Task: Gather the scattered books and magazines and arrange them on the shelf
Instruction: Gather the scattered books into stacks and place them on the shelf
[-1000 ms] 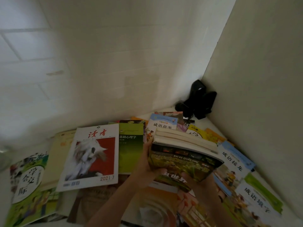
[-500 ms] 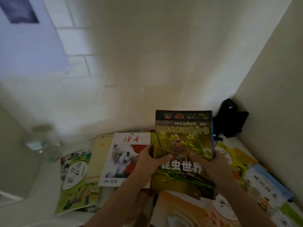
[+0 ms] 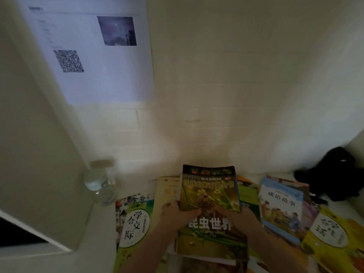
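Left hand (image 3: 178, 212) and right hand (image 3: 239, 216) grip green insect book (image 3: 210, 203) (cover up) above scattered books (image 3: 281, 205); glass jar (image 3: 101, 181) left; black object (image 3: 334, 174) in corner.

Green insect book (image 3: 210, 198) held upright above scattered books (image 3: 281, 205).

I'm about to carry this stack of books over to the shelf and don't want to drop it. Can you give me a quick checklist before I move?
1. Left hand has a grip on the insect book topping the stack: ok, thumb on the cover.
2. Right hand holds the opposite edge: ok.
3. Lower books in the stack supported: cannot tell, undersides hidden.
4. Glass jar clear of the stack: ok, it stands apart to the left.
5. Shelf in sight: not ok, none visible.
6. Loose books, such as the blue story book, still lying around: not ok, more to gather.
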{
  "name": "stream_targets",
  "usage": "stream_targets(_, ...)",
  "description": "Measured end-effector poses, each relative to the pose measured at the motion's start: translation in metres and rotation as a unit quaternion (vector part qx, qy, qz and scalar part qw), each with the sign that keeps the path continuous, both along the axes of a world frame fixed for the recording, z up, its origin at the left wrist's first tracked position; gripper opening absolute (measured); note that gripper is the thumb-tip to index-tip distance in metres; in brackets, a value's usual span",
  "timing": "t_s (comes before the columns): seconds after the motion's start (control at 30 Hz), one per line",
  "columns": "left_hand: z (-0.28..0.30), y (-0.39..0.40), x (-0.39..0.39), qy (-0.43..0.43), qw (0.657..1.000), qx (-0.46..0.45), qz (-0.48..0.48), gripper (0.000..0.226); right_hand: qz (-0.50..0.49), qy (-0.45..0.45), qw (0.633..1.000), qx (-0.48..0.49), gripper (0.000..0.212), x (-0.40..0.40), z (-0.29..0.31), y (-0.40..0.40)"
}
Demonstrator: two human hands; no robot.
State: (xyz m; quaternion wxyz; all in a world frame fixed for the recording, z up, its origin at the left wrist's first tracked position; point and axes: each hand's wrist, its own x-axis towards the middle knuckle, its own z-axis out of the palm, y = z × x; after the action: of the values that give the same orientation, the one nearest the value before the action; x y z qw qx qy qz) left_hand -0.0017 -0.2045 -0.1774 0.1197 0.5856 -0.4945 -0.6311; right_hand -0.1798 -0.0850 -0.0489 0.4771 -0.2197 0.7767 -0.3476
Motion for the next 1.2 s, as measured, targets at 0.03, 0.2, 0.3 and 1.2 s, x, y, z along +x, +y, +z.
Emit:
stream_targets(0.03, -0.011, -0.002, -0.002, -0.004, 1.0, 0.002, -0.009, 0.109, -0.012, -0.008, 1.0, 0.013, 0.036, 0.0, -0.004, 0.0)
stream_targets(0.2, 0.064, 0.01, 0.002, 0.051, 0.997, 0.047, -0.034, 0.11, -0.046, -0.073, 0.996, 0.034, 0.03, 0.002, -0.011, 0.007)
stream_targets(0.3, 0.088, 0.017, 0.009, 0.065, 0.997, 0.02, -0.045, 0.098, -0.06, -0.105, 0.993, 0.006, 0.039, 0.003, -0.01, 0.015)
stream_targets(1.2, 0.45, 0.243, 0.342, 0.065, 0.781, -0.505, 0.362, 0.09, 0.395, -0.131, 0.721, -0.554, 0.048, 0.309, 0.319, 0.049)
